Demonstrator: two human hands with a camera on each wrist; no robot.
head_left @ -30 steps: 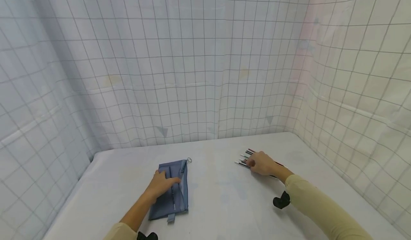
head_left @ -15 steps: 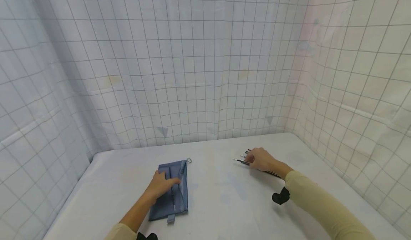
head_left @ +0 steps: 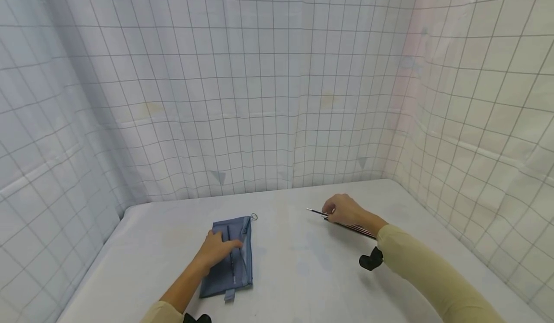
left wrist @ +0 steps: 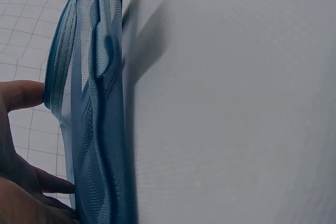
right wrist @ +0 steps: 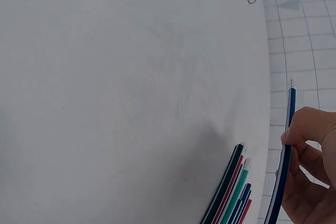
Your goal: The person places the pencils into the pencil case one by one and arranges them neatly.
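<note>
My left hand [head_left: 218,251] rests on a blue zip pencil pouch [head_left: 216,279], its fingers and thumb spread over it. In the left wrist view the pouch [left wrist: 107,156] appears edge-on, with the fingers touching its upper face. At the right of the table my right hand [head_left: 345,210] pinches a dark blue pencil [right wrist: 282,177] between thumb and fingers, lifted off the cloth. The pencil's light-tipped end [head_left: 316,211] points left in the head view. Several more pencils [right wrist: 227,190], black, red, green and blue, lie side by side below that hand, partly hidden by it in the head view.
A white cloth covers the table [head_left: 285,265]. A metal ring [head_left: 254,216] hangs from the pouch's far corner, and a fabric tab [head_left: 230,294] sticks out at its near end. White grid-patterned curtains [head_left: 268,97] close off the back and both sides.
My right hand has lifted the dark blue pencil from the group and moved slightly left and away from me with it. The left hand and the pouch have stayed put.
</note>
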